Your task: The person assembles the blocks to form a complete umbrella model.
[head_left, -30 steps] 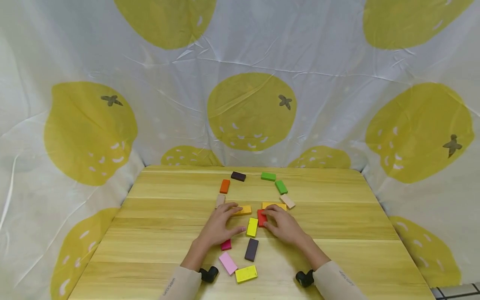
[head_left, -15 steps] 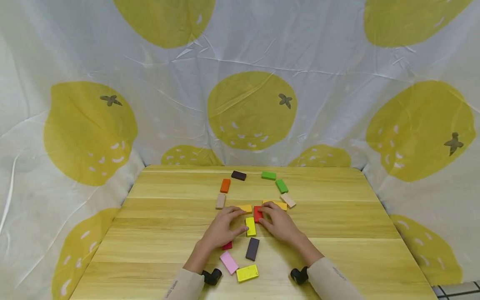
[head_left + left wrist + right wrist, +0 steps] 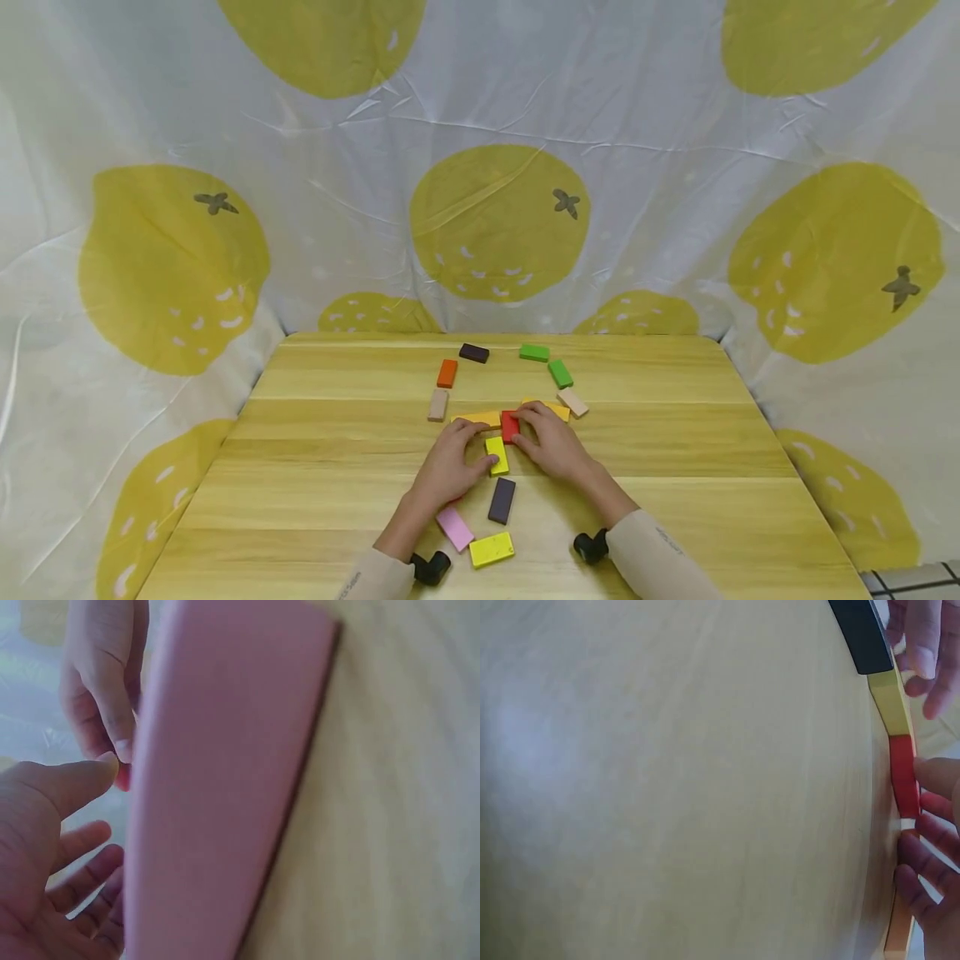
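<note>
So, we're pinching the red block (image 3: 509, 427) with our right hand (image 3: 557, 442).
It's just beside an orange block (image 3: 478, 417) and a yellow block (image 3: 500, 450); our left hand (image 3: 448, 468) is relaxed, thumb over the yellow one.

Pale creased cloth (image 3: 337, 208) hanging behind and along both sides, large yellow lemons (image 3: 498, 225) printed across it, soft sheen on the creases, light wooden table (image 3: 697, 467) with streaky grain, pale dark-lined floor tiles (image 3: 911, 582) at lower right
</note>
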A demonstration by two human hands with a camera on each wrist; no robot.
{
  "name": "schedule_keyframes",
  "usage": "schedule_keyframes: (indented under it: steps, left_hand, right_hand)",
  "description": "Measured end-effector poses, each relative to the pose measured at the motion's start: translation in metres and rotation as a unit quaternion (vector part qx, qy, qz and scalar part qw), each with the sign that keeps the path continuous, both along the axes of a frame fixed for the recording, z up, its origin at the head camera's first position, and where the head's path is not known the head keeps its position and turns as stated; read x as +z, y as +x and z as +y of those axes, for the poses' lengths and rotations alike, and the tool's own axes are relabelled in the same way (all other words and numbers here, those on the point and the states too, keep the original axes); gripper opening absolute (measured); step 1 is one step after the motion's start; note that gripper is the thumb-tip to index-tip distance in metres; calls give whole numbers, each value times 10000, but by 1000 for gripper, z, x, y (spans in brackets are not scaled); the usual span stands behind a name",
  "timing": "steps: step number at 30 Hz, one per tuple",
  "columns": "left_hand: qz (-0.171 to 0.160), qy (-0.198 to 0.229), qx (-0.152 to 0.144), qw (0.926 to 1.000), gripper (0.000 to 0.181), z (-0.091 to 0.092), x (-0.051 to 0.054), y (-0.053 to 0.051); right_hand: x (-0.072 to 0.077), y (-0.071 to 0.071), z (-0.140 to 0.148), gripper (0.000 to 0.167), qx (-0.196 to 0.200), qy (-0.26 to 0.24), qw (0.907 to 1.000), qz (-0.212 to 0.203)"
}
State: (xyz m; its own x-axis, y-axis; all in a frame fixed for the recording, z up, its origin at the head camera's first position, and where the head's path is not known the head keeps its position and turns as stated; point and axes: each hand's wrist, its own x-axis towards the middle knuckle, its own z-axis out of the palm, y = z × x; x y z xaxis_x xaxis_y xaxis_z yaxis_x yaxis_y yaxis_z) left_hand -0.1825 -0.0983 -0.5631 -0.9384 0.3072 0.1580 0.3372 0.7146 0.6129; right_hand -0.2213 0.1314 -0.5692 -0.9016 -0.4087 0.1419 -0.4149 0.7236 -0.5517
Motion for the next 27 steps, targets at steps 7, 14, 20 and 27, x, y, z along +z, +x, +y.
schedule_keyframes:
  steps: [7, 14, 20, 27]
  left_hand:
    - [-117, 131, 164, 9997, 48, 4, -3, 5]
    - [-262, 334, 85, 9991, 45, 2, -8, 4]
    - [-347, 502, -85, 9981, 44, 1, -8, 5]
    - [-253, 478, -207, 9983, 44, 3, -10, 6]
  right_hand:
    - [-1, -2, -1, 42, -68, -52, 9999, -74]
    - [1, -2, -2, 38, -44, -61, 9999, -117]
    - [1, -3, -2, 37, -115, -86, 9998, -153]
    - [-2, -3, -6, 36, -258, -160, 9994, -172]
